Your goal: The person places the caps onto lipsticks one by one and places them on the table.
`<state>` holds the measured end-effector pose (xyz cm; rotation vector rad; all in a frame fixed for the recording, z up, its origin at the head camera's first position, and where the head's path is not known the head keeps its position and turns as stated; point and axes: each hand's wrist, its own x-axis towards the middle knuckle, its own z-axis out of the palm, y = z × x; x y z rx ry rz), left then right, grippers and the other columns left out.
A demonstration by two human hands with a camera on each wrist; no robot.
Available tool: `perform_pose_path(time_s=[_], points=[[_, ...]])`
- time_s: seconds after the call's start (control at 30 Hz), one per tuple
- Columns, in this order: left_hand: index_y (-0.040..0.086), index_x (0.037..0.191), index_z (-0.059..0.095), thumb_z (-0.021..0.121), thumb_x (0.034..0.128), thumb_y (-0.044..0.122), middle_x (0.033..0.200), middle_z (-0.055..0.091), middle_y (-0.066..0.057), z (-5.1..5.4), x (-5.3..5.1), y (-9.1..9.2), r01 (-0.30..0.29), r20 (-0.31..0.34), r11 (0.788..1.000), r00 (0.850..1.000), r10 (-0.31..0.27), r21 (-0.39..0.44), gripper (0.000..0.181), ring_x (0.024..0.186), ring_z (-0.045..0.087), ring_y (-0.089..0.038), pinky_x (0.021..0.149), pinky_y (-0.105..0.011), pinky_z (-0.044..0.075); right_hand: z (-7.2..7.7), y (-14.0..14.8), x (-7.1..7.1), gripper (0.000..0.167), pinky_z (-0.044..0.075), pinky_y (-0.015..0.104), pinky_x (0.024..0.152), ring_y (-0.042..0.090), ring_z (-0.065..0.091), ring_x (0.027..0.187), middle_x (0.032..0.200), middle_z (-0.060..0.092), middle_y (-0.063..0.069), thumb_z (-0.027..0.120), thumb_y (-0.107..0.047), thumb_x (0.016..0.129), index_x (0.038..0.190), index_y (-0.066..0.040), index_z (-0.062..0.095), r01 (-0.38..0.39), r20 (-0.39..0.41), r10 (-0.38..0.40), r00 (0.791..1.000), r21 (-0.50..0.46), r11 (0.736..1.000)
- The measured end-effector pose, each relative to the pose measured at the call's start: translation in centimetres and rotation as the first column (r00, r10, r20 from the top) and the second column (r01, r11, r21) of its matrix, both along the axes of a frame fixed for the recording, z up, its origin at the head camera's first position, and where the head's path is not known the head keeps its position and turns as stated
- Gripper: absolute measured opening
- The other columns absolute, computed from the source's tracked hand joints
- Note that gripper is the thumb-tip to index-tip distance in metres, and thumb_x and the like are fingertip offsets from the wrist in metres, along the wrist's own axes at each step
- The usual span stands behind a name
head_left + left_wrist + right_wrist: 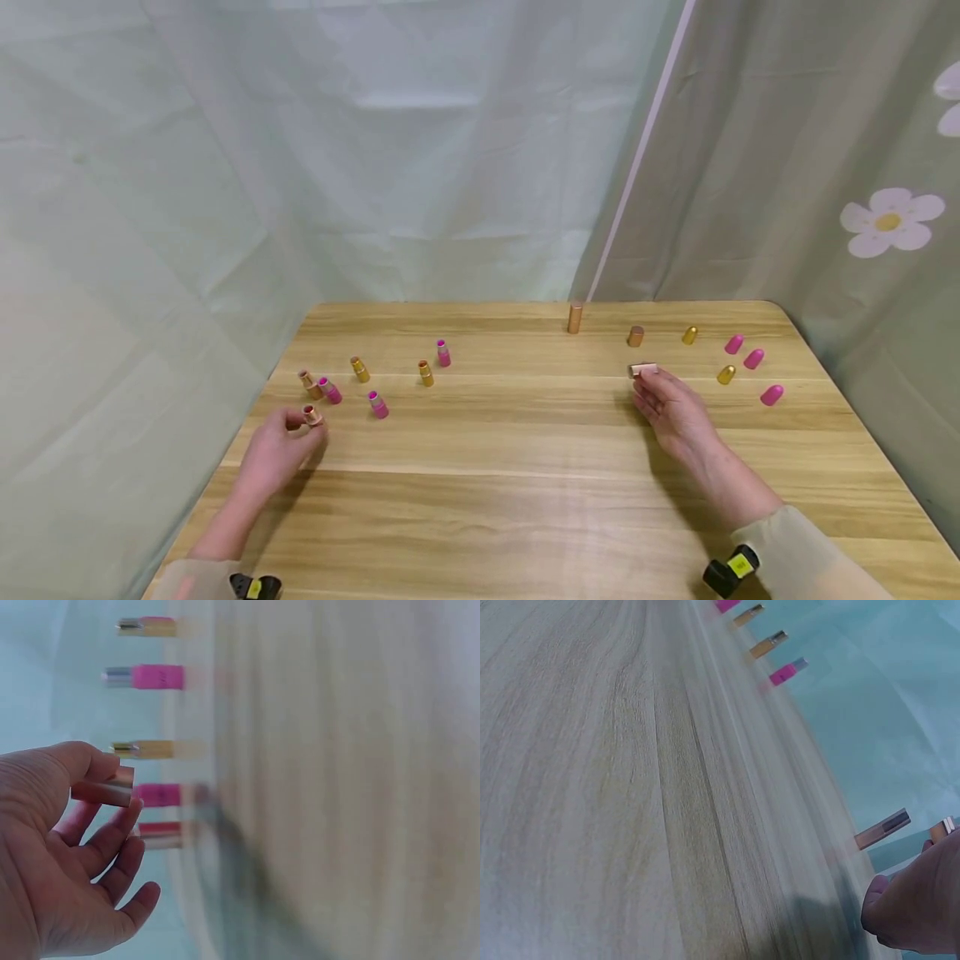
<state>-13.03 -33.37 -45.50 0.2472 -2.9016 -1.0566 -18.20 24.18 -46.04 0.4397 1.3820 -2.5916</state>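
Note:
My left hand (273, 454) pinches a copper lipstick tube base (312, 415) between thumb and fingers, above the table's left side. In the left wrist view this copper base (112, 787) lies sideways across the picture, with the other fingers loosely bent. My right hand (678, 417) pinches a small copper lipstick cap (642, 369), tilted on its side with its open end to the left. In the right wrist view part of the copper cap (942, 829) shows above the hand. Closest to my left hand stand another copper base (310, 385) and a pink base (330, 390).
More gold bases (360, 370) and pink bases (378, 405) stand on the left of the wooden table (480, 500). A tall copper tube (574, 318) and a copper cap (636, 336) stand at the back. Gold caps (726, 374) and pink caps (772, 395) are at right; curtains surround the table.

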Motion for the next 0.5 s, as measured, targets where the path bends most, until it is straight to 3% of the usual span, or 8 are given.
perform_pose_path(time_s=[0.17, 0.3, 0.5], points=[[-0.008, 0.117, 0.053, 0.069, 0.0970, 0.028, 0.124, 0.057, -0.033, 1.6, -0.1, 1.0, 0.015, -0.039, 0.999, 0.999, -0.014, 0.047, 0.045, 0.117, 0.055, -0.048, 0.094, -0.058, 0.045, 0.0, 0.0, 0.0, 0.025, 0.044, 0.030, 0.106, 0.010, 0.063, 0.097, 0.092, 0.073, -0.006, 0.057, -0.012, 0.105, 0.089, -0.021, 0.073, 0.007, -0.004, -0.007, 1.000, 0.009, 1.000], [-0.008, 0.119, 0.053, 0.069, 0.0978, 0.030, 0.124, 0.058, -0.031, 3.0, -0.3, 2.1, 0.036, -0.074, 0.999, 0.997, -0.034, 0.031, 0.046, 0.117, 0.055, -0.047, 0.092, -0.057, 0.046, 0.0, 0.0, 0.2, 0.025, 0.045, 0.029, 0.104, 0.009, 0.064, 0.095, 0.091, 0.073, -0.007, 0.057, -0.011, 0.105, 0.089, -0.021, 0.073, 0.013, -0.012, -0.013, 1.000, 0.012, 1.000], [-0.002, 0.113, 0.058, 0.072, 0.0955, 0.022, 0.113, 0.064, -0.022, 4.8, -0.9, 4.7, 0.094, -0.155, 0.996, 0.984, -0.092, 0.004, 0.033, 0.106, 0.060, -0.036, 0.089, -0.050, 0.046, 0.1, -0.1, 0.1, 0.024, 0.045, 0.030, 0.105, 0.009, 0.064, 0.095, 0.091, 0.073, -0.007, 0.058, -0.011, 0.105, 0.089, -0.020, 0.073, 0.018, -0.012, -0.018, 1.000, 0.022, 1.000]])
